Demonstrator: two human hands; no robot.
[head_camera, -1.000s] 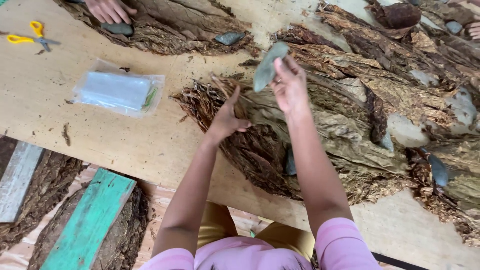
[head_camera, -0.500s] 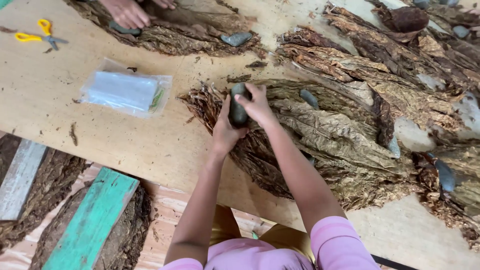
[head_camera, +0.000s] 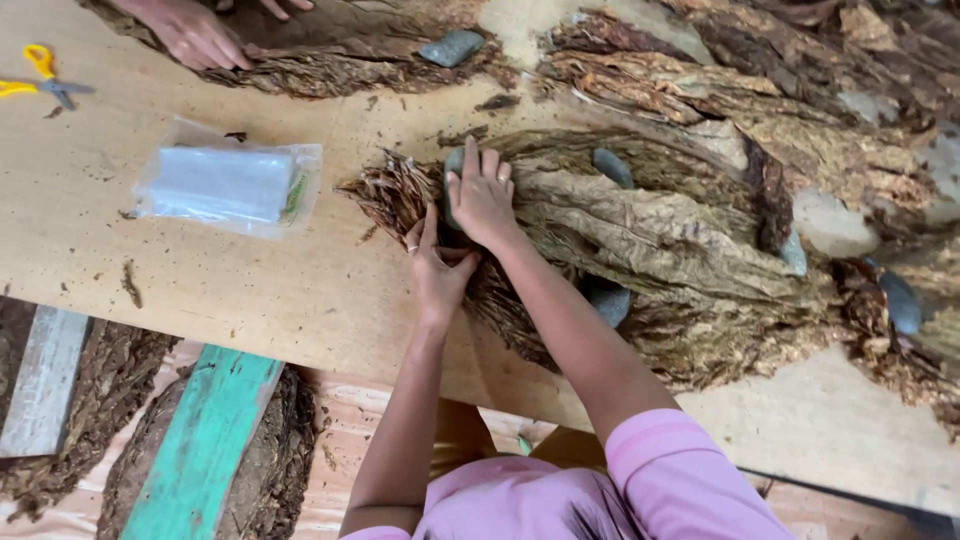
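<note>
On the bench, your right hand presses flat on a grey stone atop the dried leaves; your left hand, open, lies at six o'clock.

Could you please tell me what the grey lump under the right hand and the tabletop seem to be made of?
The smooth grey rounded lump under the right hand looks like matte river stone. The pale tan flat tabletop looks like unfinished plywood, with faint grain.

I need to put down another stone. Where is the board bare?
Bare wood lies between the plastic bag and the scissors, and below the bag toward the board's near edge. The right side is crowded with dried leaves and stones.
</note>
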